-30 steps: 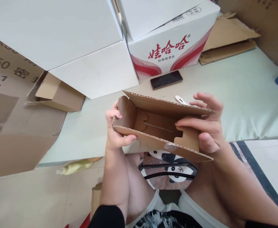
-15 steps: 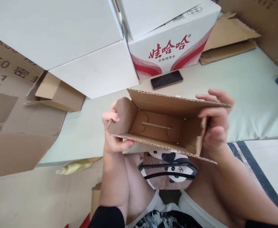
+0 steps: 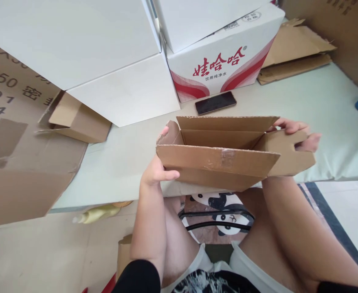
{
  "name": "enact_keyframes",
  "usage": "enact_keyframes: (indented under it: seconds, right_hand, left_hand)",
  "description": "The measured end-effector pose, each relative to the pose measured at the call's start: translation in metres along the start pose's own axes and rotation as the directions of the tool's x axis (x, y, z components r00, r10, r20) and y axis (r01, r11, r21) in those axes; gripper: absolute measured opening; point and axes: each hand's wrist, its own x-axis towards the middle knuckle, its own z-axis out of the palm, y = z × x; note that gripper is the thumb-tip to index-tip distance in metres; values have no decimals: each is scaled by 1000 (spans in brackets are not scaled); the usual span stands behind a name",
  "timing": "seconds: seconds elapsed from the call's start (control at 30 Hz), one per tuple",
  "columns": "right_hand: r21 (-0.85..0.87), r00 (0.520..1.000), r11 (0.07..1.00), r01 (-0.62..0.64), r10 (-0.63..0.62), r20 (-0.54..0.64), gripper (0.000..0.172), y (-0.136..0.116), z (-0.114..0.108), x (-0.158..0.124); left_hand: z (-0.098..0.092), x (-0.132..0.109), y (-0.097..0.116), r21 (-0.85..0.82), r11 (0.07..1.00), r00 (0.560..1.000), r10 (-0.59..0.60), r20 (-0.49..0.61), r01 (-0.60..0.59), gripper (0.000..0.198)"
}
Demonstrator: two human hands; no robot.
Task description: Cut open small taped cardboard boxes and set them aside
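Note:
A small brown cardboard box [image 3: 215, 162] is held up over the near edge of the table, its top flaps standing up and outward. My left hand [image 3: 157, 167] grips its left end, thumb along the front side and fingers behind the left flap. At the other end my right hand [image 3: 304, 136] holds the notched right flap, which is folded outward; some of its fingers are hidden behind the cardboard. A patch of clear tape shows on the front flap. The box's floor is out of sight from this angle.
Behind the box a black phone [image 3: 216, 103] lies on the pale green table [image 3: 126, 150], before a white-and-red carton [image 3: 218, 69]. White boxes [image 3: 124, 89] are stacked left of it. Opened cardboard boxes [image 3: 84, 118] sit farther left. A yellowish bottle [image 3: 97, 213] lies below on the floor.
The box has tilted so its front side now shows and its floor is hidden. It has shifted slightly right. The right flap has swung outward with my right hand.

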Motion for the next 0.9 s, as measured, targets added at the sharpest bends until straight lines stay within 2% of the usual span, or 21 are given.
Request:
enact_keyframes:
  seconds: [0.1, 0.23, 0.3, 0.37, 0.43, 0.5, 0.63, 0.73, 0.8, 0.9]
  right_hand:
    - [63, 998, 996, 60, -59, -10, 44, 0, 2, -3]
    - [-37, 998, 997, -63, 62, -19, 26, 7, -6, 0]
    - [-92, 988, 985, -146, 149, 34, 27, 10, -13, 3]
    - [-155, 971, 968, -196, 213, 106, 27, 13, -21, 7]
    - [-249, 957, 948, -198, 242, 160, 26, 16, -28, 10]
    - [-349, 942, 920, -181, 264, 207, 32, 19, -32, 11]
    - [-482, 878, 872, -88, 296, 375, 50, 23, -30, 5]
    - [-568, 856, 822, 44, 262, 445, 53, 26, -27, -1]
    - [-633, 855, 761, 140, 230, 466, 55, 29, -28, -2]
    - [-709, 841, 642, 294, 179, 511, 62, 30, -29, -3]
  left_hand:
    - [4, 3, 1, -56, 996, 995, -67, -76, 63, 109]
    - [13, 6, 3, -198, 978, 975, -103, -195, 64, 95]
    - [12, 8, 2, -270, 962, 950, -129, -284, 50, 88]
    - [7, 11, 0, -326, 944, 894, -188, -407, 49, 73]
    - [-2, 14, -1, -366, 928, 807, -264, -528, 64, 55]
    - [-11, 17, -2, -405, 908, 730, -349, -588, 109, 47]
    - [-19, 22, -4, -492, 835, 660, -516, -546, 246, 43]
    - [-15, 24, -6, -545, 775, 615, -607, -503, 319, 41]
    - [-12, 25, -6, -567, 757, 606, -626, -491, 323, 41]
    - [-10, 25, -6, -580, 750, 619, -628, -472, 318, 41]
